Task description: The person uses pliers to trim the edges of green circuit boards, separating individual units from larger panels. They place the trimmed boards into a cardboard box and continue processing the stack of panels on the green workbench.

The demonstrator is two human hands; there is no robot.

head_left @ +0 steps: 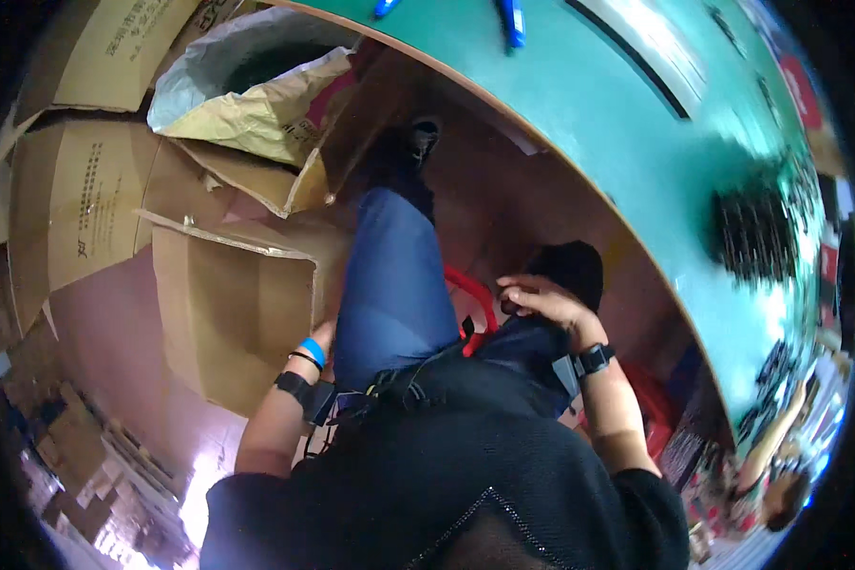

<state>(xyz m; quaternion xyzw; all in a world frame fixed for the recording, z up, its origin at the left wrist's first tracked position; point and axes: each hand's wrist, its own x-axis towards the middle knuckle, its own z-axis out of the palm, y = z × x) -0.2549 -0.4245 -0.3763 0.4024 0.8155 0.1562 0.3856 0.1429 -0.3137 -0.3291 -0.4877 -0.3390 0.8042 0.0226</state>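
Observation:
My right hand [553, 302] hovers over or rests on my dark-clad right leg, its fingers loosely bent and apart. Nothing can be made out in it. Close by shows a curved red edge [484, 302] between my legs; what it belongs to is mostly hidden. My left hand [324, 334] hangs at the outer side of my left thigh, between the leg and an open cardboard box [185, 313]. Its fingers are hidden behind the thigh. Both wrists carry dark strapped devices, and the left also a blue band.
A curved green worktable [589, 133] runs along the right, bearing a stack of dark parts [755, 233] and a blue pen-like object [513, 24]. Cartons [76, 204] and a carton with an open woven sack [256, 119] stand left. Another person [779, 494] is at lower right.

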